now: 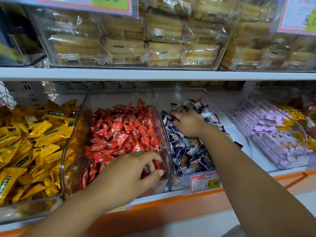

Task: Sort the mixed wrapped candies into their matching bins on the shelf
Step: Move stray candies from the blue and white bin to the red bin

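Two hands are busy: our left hand curls its grip half-closed over the red candies at the front of their bin, hold unclear, while our right hand spreads, hold unseen, among the neighbouring blue-and-white candies, where we should pinch strays singly.

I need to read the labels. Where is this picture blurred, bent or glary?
Head view: the wide lens stretches the edges; the upper price tags and cake packs smear; glare streaks the clear bin wall; the lower price tag reads sharp.

Bins open on top, upper shelf close overhead.
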